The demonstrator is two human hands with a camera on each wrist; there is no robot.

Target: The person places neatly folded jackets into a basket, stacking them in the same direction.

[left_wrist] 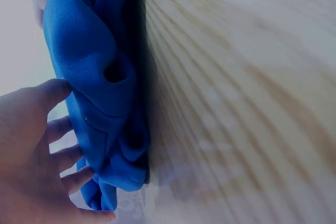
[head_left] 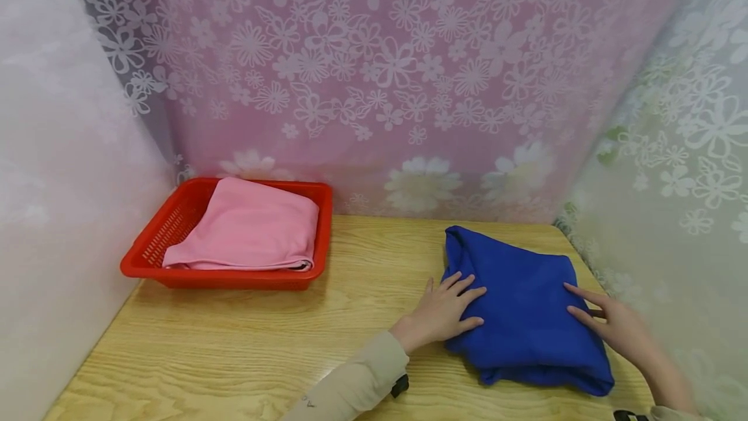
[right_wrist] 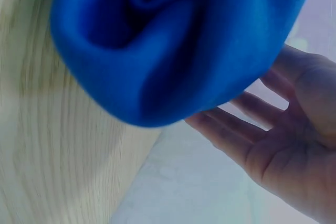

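A folded blue cloth, apparently a garment [head_left: 526, 310], lies on the right part of the wooden table. My left hand [head_left: 441, 314] rests on its left edge with fingers spread and straight. At the opposite edge, my right hand [head_left: 622, 327] touches the cloth with extended fingers, some of them hidden beside it. In the left wrist view, the layered folds of the blue garment [left_wrist: 89, 51] show along the side, with the left fingertips on top. The right wrist view shows a rolled, rounded fold of the blue garment [right_wrist: 173, 72] and the right fingers [right_wrist: 231, 132] against it.
A red plastic basket [head_left: 234, 280] stands at the back left of the table [head_left: 245, 349]. Inside it lies a folded pink cloth [head_left: 251, 226], reaching over the front rim. Flowered sheets [head_left: 374, 83] hang behind and at both sides of the table.
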